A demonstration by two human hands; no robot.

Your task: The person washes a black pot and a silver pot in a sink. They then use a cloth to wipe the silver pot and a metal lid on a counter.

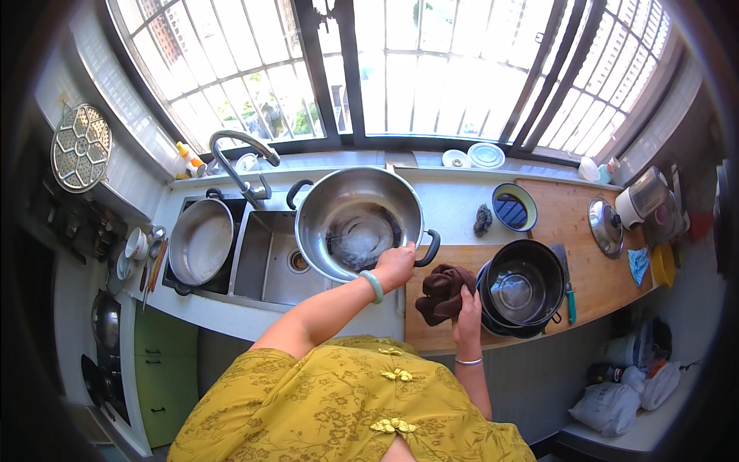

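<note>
A large two-handled stainless steel pot (361,216) sits partly over the sink's right side and the white counter, tilted so its inside shows. My left hand (397,267), below a pale green bangle, grips the near right part of its rim beside a black handle. In my right hand (467,312) is a bunched dark brown cloth (441,293), above the wooden board. Just right of that hand stands a dark pot (522,283), its inside shiny. Behind it are a steel wool scourer (483,220) and an enamel bowl (512,207) of dark liquid.
Left, a shallow steel pan (202,241) rests over one sink basin beside the open basin (268,260) and curved faucet (239,167). A cleaver with a teal handle (571,306) lies on the wooden board (583,248); a pot lid (606,227) and blue-striped cloth (638,265) are farther right.
</note>
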